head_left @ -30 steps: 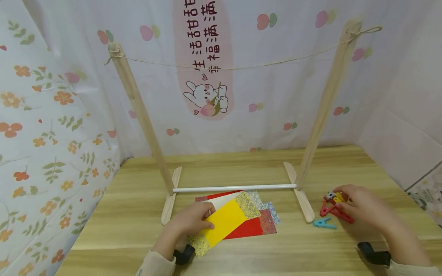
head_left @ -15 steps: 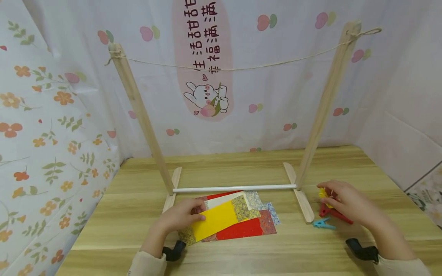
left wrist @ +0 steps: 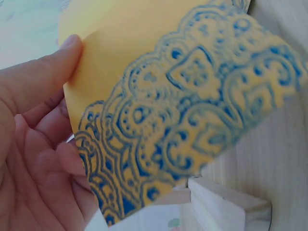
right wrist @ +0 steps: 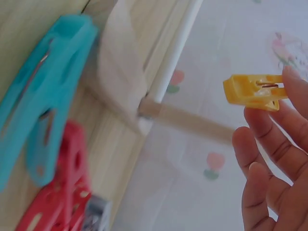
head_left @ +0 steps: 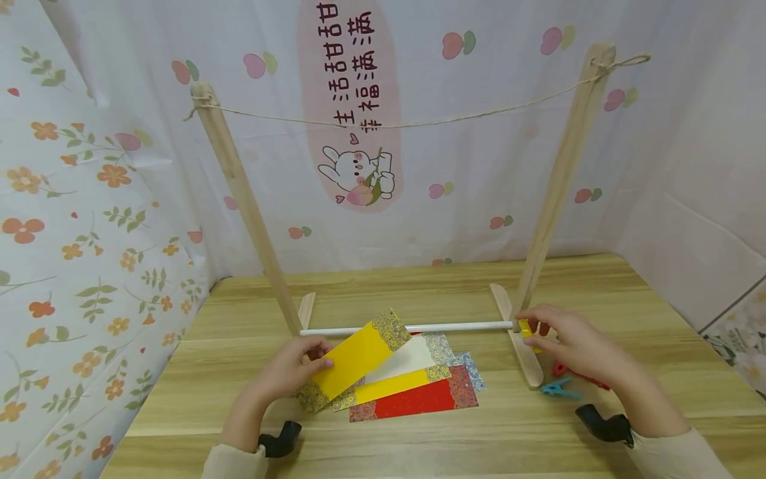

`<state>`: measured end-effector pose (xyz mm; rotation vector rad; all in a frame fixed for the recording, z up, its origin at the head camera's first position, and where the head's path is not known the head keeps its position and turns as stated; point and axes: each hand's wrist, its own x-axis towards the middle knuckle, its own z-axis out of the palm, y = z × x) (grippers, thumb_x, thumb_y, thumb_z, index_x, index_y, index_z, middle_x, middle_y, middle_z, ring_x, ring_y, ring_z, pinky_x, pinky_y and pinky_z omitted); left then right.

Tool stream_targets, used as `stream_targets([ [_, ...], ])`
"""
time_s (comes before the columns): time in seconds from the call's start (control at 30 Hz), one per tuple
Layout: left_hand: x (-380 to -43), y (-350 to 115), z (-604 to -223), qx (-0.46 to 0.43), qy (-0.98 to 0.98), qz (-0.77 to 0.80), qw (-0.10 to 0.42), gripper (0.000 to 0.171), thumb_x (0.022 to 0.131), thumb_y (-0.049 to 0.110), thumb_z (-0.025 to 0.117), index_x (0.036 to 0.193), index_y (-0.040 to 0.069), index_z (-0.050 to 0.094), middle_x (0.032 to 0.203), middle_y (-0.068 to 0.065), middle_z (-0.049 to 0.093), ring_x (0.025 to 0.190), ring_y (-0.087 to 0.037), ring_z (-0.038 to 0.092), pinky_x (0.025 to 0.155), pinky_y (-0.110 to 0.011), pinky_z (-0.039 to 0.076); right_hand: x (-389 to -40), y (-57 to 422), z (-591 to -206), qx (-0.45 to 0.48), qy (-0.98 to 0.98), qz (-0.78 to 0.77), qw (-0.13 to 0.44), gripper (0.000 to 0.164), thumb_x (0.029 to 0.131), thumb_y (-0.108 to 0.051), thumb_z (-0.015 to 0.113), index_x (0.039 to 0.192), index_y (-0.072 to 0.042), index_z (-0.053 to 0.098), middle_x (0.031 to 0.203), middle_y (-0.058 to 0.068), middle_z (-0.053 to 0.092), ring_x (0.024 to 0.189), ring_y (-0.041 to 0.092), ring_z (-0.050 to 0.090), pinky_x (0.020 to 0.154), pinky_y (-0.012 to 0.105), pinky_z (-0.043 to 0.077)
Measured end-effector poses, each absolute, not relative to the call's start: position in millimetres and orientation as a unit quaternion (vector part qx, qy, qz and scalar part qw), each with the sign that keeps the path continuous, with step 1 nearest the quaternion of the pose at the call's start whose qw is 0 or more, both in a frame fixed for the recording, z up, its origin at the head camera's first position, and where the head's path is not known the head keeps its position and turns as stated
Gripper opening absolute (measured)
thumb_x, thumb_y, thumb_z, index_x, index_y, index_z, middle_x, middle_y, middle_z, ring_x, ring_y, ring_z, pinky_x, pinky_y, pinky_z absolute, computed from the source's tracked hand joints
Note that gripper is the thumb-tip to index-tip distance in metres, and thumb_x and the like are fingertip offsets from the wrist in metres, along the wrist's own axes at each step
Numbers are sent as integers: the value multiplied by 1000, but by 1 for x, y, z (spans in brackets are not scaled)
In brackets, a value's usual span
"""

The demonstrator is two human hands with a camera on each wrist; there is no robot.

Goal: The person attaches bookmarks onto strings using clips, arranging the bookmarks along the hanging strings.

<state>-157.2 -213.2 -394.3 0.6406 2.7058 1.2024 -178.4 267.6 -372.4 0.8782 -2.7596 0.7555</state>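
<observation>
My left hand (head_left: 290,366) pinches a plain yellow card with patterned lace-like ends (head_left: 356,359) between thumb and fingers. The card is raised and tilted above a fanned pile, where a red card (head_left: 419,399), a cream card (head_left: 401,362) and another yellow card (head_left: 397,387) show. In the left wrist view its patterned end (left wrist: 192,101) fills much of the picture. A small yellow clothespin (right wrist: 250,91) is pinched by the thumb and fingers of my right hand (head_left: 568,342), close to the right foot of a wooden stand (head_left: 526,359).
Twine (head_left: 431,123) sags between the stand's two posts, and a white rod (head_left: 467,326) joins them low down. A teal clothespin (head_left: 560,388) and red ones (right wrist: 62,183) lie by the right foot, with a grey one (right wrist: 97,214). A printed curtain (head_left: 455,219) hangs behind.
The yellow card has been lifted off the pile and swung upward at its far end, uncovering another yellow card. My right hand picked up the yellow clothespin and moved left with it.
</observation>
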Motion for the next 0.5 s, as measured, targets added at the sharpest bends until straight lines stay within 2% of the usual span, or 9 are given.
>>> stream_targets([
  [0.23, -158, -219, -387, 192, 890, 413, 9, 5, 94, 15, 68, 95, 11, 65, 86, 0, 63, 80, -8, 54, 63, -22, 44, -181, 238, -360, 293, -912, 282, 42, 35, 93, -18, 69, 127, -10, 63, 102, -7, 62, 86, -1, 51, 65, 22, 45],
  [0.5, -158, -224, -375, 158, 882, 442, -44, 8, 94, 15, 68, 98, 9, 66, 89, -4, 66, 80, -9, 56, 63, -23, 49, -189, 203, -348, 319, -886, 331, 64, 38, 91, -16, 72, 127, -13, 64, 101, -5, 63, 84, 3, 54, 63, 23, 49],
])
